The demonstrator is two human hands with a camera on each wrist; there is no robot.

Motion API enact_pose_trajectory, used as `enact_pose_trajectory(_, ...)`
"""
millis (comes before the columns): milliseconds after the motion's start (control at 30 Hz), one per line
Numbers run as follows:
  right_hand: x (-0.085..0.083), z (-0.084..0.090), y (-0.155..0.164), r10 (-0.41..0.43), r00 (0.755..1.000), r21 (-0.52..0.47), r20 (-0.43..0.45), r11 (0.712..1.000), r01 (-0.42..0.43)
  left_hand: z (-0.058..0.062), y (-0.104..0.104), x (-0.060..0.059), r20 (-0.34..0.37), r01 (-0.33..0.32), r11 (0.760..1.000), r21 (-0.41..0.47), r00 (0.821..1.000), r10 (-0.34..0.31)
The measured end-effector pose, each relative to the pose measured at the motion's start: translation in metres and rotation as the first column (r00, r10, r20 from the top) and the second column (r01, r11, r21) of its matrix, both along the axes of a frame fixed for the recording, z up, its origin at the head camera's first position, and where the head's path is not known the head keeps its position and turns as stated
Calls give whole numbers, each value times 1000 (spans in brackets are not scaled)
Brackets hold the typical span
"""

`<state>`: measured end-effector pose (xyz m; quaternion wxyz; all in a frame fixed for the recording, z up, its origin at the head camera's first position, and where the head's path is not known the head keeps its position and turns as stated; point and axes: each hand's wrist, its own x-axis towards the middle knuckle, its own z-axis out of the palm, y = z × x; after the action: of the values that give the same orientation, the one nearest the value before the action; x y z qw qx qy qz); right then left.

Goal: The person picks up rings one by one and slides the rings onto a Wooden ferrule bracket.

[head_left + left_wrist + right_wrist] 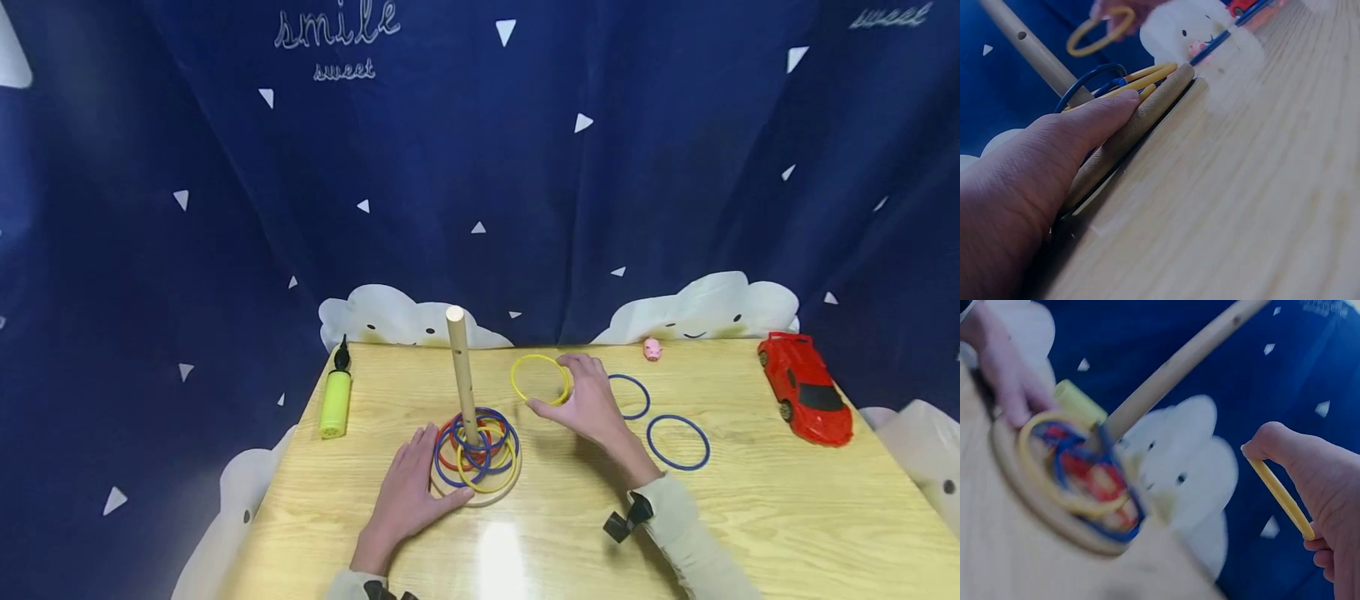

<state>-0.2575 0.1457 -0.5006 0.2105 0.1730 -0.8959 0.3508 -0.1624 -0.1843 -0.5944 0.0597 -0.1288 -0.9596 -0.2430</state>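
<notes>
A wooden post (462, 375) stands upright on a round wooden base (491, 498). Red, blue and yellow rings (514, 467) lie piled around the foot of the post. My left hand (408, 492) rests against the base's near left edge, its fingers and thumb fairly straight; in the left wrist view the thumb (1094, 119) lies along the rim. To the right of the post, my right hand (588, 400) pinches a yellow ring (525, 359) between thumb and fingers. In the right wrist view that ring (1282, 500) is held off the table, apart from the post.
Two blue rings (708, 450) lie on the table right of my right hand. Farther right sits a red toy car (806, 387). A small pink pig figure (652, 349) is by the back edge. A yellow-green hand pump (335, 404) lies at the left edge.
</notes>
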Motion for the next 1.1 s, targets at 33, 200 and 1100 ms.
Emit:
enact_pose_trajectory(33,1,9,0,10,1000,-6,-11,1000,-10,-1,0,0,1,-1,1000,-2,1000,1)
enact_pose_trajectory(200,3,57,-3,65,995,-50,-78,996,-69,0,0,-1,8,2,1000,4,1000,-2)
enact_pose_trajectory(1100,21,188,-58,351,865,-26,-360,922,-385,5,1,0,-9,9,1000,12,1000,-9)
